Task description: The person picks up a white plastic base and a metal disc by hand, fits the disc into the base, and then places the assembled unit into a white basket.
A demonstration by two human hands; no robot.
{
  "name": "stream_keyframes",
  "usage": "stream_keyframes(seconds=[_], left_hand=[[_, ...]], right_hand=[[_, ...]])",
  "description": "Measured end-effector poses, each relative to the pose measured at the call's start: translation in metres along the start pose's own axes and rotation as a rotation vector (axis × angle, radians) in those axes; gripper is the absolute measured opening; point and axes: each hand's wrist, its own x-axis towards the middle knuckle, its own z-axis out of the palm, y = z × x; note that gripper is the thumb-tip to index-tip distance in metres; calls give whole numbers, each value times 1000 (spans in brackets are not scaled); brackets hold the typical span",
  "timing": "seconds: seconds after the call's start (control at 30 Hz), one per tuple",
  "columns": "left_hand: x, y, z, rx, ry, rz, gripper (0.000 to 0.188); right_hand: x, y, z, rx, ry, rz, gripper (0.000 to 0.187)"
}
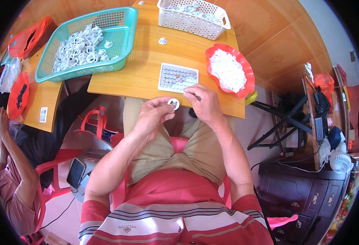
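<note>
My left hand [154,112] is closed on a small round white plastic part [173,103] with darker bits in its middle, held just off the table's front edge. To its right, my right hand [204,102] pinches thumb and forefinger together beside the near right corner of a shallow white tray [160,83]. Whatever the pinch holds, if anything, is too small to make out. Rows of small grey round pieces [173,76] lie in that tray. Right of it stands a red scalloped dish [249,75] heaped with small white pieces [227,70].
A green basket [81,73] of white plastic parts stands at the left, a white perforated basket [187,26] at the back. One loose white part [162,41] lies on the wooden table [142,61]. Another person's arm [18,157] rests near a second red dish [19,96] at far left.
</note>
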Motion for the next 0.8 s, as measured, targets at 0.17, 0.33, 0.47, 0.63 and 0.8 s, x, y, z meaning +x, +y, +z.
stream_keyframes(seconds=[0.17,0.33,0.47,0.63,0.8], left_hand=[[1,-1,0,-17,-18,13,18],[2,-5,-3,-22,-22,11,18],[3,-6,-4,-28,-29,12,18],[2,-5,-3,-23,-28,9,18],[0,-5,-1,-13,-21,8,19]], right_hand=[[-13,-15,11,119,-26,-19,10],[-16,-15,18,54,24,-117,10],[-15,-17,18,-38,46,-227,10],[-15,-18,19,-78,52,-292,13],[-17,-18,21,-96,94,-326,19]])
